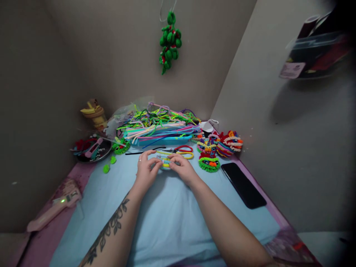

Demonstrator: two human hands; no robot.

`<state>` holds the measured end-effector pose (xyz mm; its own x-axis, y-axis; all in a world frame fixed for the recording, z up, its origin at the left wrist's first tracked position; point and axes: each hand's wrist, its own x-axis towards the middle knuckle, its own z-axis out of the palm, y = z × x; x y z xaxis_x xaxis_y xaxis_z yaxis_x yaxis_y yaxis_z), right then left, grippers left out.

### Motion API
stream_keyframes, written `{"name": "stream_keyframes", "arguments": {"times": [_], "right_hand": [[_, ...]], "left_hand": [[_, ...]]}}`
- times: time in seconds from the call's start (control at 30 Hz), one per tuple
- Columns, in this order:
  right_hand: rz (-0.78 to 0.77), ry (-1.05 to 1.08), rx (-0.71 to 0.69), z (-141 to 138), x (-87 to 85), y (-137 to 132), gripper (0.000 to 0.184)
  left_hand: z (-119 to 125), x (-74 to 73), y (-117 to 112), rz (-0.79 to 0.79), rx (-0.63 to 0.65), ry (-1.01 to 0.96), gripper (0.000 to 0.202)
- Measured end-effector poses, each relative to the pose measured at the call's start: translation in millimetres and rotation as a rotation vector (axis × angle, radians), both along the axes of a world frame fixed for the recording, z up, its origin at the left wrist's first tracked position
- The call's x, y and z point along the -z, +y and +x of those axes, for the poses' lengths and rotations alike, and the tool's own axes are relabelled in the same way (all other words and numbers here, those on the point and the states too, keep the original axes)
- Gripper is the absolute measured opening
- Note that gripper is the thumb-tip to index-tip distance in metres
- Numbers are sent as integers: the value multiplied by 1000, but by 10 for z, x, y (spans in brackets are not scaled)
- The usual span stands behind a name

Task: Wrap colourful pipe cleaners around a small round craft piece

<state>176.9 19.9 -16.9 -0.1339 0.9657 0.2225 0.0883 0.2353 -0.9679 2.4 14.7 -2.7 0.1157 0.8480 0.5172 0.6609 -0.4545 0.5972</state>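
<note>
Both my hands meet over the middle of a light blue cloth point(167, 218). My left hand point(146, 170) and my right hand point(181, 167) pinch a small pale blue and yellow pipe-cleaner piece point(165, 162) between their fingertips. Just beyond the piece lie a red-handled pair of scissors point(182, 149) and a yellow pipe cleaner point(183, 153). A black pipe cleaner point(139, 152) lies to the left of them.
A heap of coloured pipe cleaners point(160, 126) fills a blue tray behind. Finished pipe-cleaner figures point(218, 148) sit at right, a black phone point(243, 184) beside them. A pink glue gun point(54, 209) lies at left, a dark dish of bits point(91, 149) further back. A green ornament point(169, 39) hangs on the wall.
</note>
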Motion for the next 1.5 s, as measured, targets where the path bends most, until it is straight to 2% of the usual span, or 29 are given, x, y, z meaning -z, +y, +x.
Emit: {"name": "stream_keyframes", "arguments": {"times": [0.2, 0.37, 0.6, 0.83, 1.03, 1.17, 1.3, 1.5], "right_hand": [[-17, 22, -40, 24, -11, 1, 24], [-39, 57, -9, 46, 12, 16, 23], [-94, 131, -47, 72, -18, 7, 25], [-97, 125, -99, 41, -86, -31, 25], [-93, 144, -106, 56, -66, -26, 25], [-142, 174, -95, 77, -19, -10, 29], [-47, 117, -30, 110, -16, 3, 26], [9, 45, -80, 143, -96, -38, 20]], "left_hand": [[20, -12, -2, -131, 53, -53, 19], [29, 3, 2, -135, 80, -60, 20], [22, -11, 0, -147, 22, -144, 21], [73, -25, -28, -230, 87, -220, 22], [43, -48, -24, -239, 102, -212, 21], [-13, -41, 1, -148, 50, -223, 16], [-73, -24, 25, 16, -95, -200, 17], [-93, 9, 2, 120, -26, -13, 18]]}}
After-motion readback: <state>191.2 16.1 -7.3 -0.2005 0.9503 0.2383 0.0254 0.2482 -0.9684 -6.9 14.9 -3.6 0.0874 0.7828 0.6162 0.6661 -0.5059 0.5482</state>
